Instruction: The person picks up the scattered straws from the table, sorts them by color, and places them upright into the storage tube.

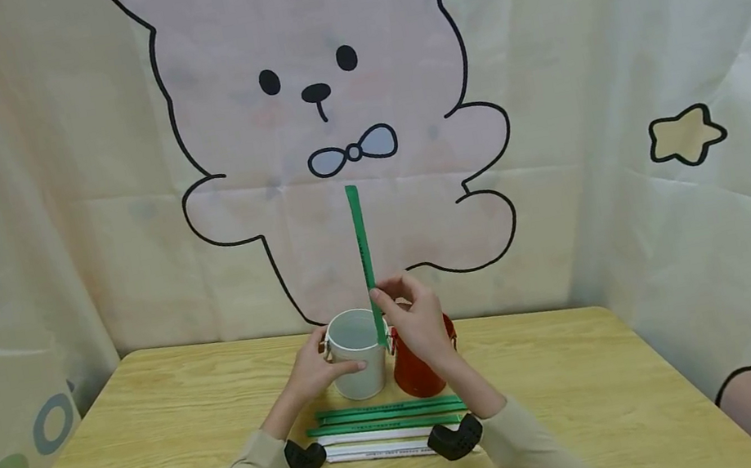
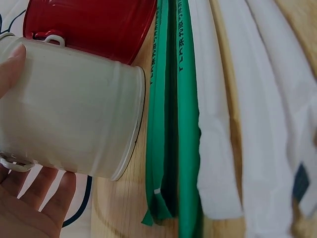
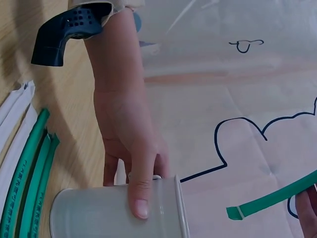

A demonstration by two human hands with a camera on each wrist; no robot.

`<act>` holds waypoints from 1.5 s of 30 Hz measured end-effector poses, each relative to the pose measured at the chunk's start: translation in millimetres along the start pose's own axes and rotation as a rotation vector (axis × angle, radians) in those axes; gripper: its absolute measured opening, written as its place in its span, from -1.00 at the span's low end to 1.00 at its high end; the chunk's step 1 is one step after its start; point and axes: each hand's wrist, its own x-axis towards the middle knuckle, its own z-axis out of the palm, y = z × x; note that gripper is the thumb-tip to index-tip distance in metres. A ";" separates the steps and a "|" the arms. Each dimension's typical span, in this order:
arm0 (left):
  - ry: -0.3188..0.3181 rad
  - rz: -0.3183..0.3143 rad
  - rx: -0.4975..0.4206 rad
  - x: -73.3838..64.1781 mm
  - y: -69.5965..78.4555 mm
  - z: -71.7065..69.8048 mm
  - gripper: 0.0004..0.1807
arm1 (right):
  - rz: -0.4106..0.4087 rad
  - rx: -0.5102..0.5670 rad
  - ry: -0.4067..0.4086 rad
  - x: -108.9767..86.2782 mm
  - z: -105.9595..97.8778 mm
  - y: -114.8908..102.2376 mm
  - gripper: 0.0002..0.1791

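A small white metal bucket point(image 1: 359, 361) stands upright on the table, with my left hand point(image 1: 318, 368) gripping its left side. The thumb lies across the bucket's front in the right wrist view, and the other fingers reach around behind. My right hand point(image 1: 418, 318) pinches a long green wrapped straw point(image 1: 362, 244) between thumb and fingers and holds it upright. Its lower end overlaps the white bucket's right rim in the head view; the right wrist view shows that end point(image 3: 235, 212) just above the mouth. A red bucket point(image 1: 416, 368) stands to the right, partly behind my right hand.
In front of the buckets, several green wrapped straws point(image 1: 377, 424) and white wrapped straws point(image 1: 374, 447) lie side by side on the wooden table point(image 1: 567, 400). A cloth backdrop point(image 1: 549, 114) with a cartoon bear hangs behind the table's far edge.
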 end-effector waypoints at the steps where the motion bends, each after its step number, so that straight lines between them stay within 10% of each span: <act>1: -0.003 0.001 -0.007 -1.9 4.5 -0.5 -0.17 | -0.017 0.002 0.014 -0.3 2.0 -4.0 -0.81; 11: -0.028 -0.015 -0.025 -14.5 35.8 -1.7 -0.22 | -0.056 -0.072 0.030 3.7 23.3 41.1 -0.82; 25: -0.016 -0.004 -0.019 -2.9 5.5 7.1 -0.19 | -0.068 -0.183 -0.040 -11.3 37.2 69.0 -0.88; 45: -0.006 -0.029 -0.030 -5.5 5.2 1.6 -0.16 | -0.172 -0.188 -0.109 -23.1 29.1 62.9 -0.83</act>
